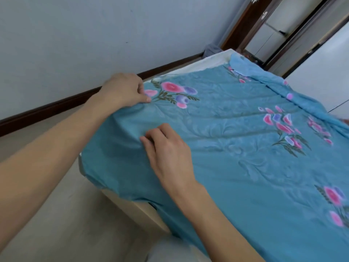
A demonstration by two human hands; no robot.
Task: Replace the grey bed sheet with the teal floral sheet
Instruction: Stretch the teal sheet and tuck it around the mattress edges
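The teal floral sheet (226, 133) lies spread over the bed, wrinkled, with pink and purple flower prints. It hangs over the near left corner of the bed. My left hand (122, 90) pinches the sheet's edge at the left side of the bed, fingers curled on the cloth. My right hand (166, 148) rests on top of the sheet near that corner, fingers bent and gathering a fold. At the far end the sheet is folded back (243, 65), leaving a strip of white mattress (207, 63) bare. A grey cloth (211, 49) lies on the floor by the far corner.
A pale wall with a dark wooden skirting board (56, 106) runs along the bed's left side, with a narrow strip of floor (56, 186) between. A wooden door frame (239, 25) and a white wardrobe (321, 63) stand beyond the bed.
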